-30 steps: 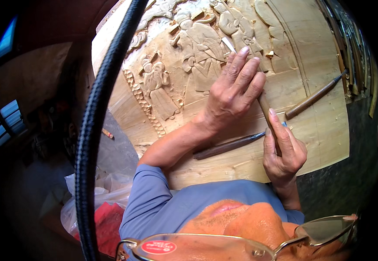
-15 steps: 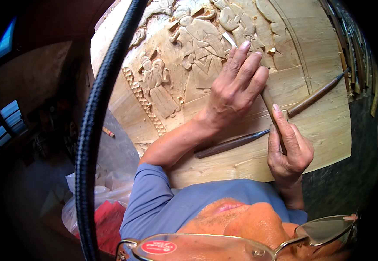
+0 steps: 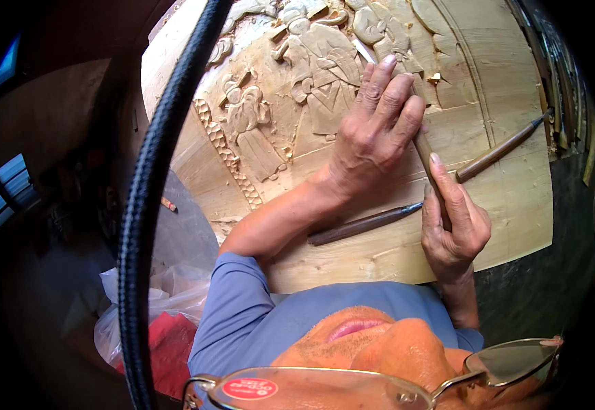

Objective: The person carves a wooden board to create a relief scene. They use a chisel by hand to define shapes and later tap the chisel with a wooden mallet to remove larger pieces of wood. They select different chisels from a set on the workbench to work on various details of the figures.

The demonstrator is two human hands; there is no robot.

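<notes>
A pale wooden panel (image 3: 509,212) carved in relief with robed figures lies before me. Across it slants a wood-carving chisel with a brown handle (image 3: 426,156); its bright blade (image 3: 364,52) points up-left among the carved figures. My left hand (image 3: 379,133) rests over the chisel's front part, fingers bent around it and partly hiding it. Lower down, my right hand (image 3: 460,236) is closed round the handle, index finger stretched along it. Near my hands lie two more chisels on the wood: a dark-handled chisel (image 3: 359,227) and a brown-handled chisel (image 3: 496,158).
Several long-handled tools (image 3: 564,89) are lined up along the panel's right edge. A wood chip (image 3: 435,78) lies near the carving. A black braided cable (image 3: 152,178) crosses the left side. Clear plastic and a red bag (image 3: 171,348) sit at lower left.
The view has shifted slightly over the panel. Both hands keep their hold on the chisel, with only a small movement.
</notes>
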